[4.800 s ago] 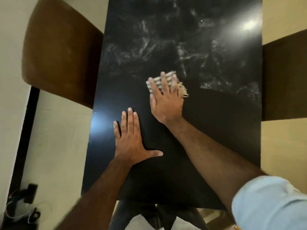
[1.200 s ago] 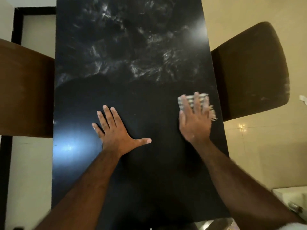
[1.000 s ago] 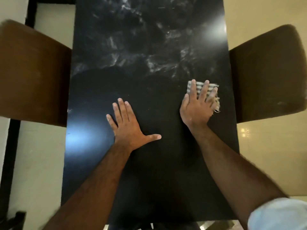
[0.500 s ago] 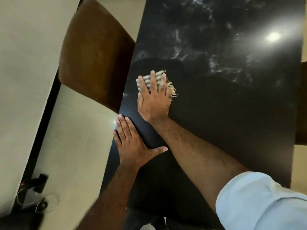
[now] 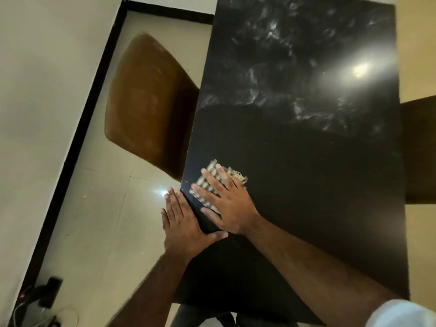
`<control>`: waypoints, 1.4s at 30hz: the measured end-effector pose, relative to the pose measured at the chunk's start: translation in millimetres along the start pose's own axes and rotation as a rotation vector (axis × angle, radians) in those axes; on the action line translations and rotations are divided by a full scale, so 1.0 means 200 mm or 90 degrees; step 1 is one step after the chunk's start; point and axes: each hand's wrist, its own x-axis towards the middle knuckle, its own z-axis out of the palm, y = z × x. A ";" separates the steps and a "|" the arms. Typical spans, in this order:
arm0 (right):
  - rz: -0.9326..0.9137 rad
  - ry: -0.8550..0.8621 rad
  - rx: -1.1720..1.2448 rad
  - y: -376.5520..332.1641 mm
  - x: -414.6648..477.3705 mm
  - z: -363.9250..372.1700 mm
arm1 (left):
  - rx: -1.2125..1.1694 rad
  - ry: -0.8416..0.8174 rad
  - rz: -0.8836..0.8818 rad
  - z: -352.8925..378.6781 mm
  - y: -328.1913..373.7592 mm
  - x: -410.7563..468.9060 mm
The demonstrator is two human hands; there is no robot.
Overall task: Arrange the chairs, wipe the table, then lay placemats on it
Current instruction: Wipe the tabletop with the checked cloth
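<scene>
A glossy black table (image 5: 318, 173) runs away from me, its far half streaked with pale smears. My right hand (image 5: 226, 201) lies flat on a folded striped cloth (image 5: 207, 179) with a frayed fringe, pressing it to the table near the left edge. My left hand (image 5: 182, 224) rests flat with fingers spread at the table's left edge, the fingers partly over the rim, just beside the right hand. A brown chair (image 5: 151, 107) is tucked against the left side. A second dark chair (image 5: 420, 149) shows at the right edge.
A pale tiled floor (image 5: 99, 220) lies to the left, bordered by a black skirting strip along a cream wall (image 5: 42, 90). Black cables and a plug (image 5: 47, 293) sit on the floor at the bottom left. A lamp glare (image 5: 359, 69) reflects on the far tabletop.
My right hand slid the cloth from the table's right side across to the left edge, then back toward me. My left hand shifted left to the table's rim.
</scene>
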 end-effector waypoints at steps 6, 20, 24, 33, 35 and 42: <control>0.146 0.021 0.046 -0.02 -0.46 0.07 | 0.033 -0.039 0.009 -0.03 -0.03 0.03; 0.194 -0.053 0.058 -0.43 -1.07 0.26 | 0.278 -0.051 0.315 0.31 -0.17 -0.32; 0.237 0.014 0.058 -0.41 -1.11 0.29 | 0.277 -0.048 0.299 0.36 -0.24 -0.49; 0.588 0.155 0.011 -0.32 -0.74 0.22 | 0.226 -0.013 0.236 0.44 -0.42 -0.68; 0.601 0.176 0.015 -0.29 -0.57 0.20 | 0.218 -0.019 0.240 0.44 -0.44 -0.67; 0.473 0.173 0.017 -0.33 0.06 0.15 | 0.150 0.001 0.226 0.39 -0.52 -0.58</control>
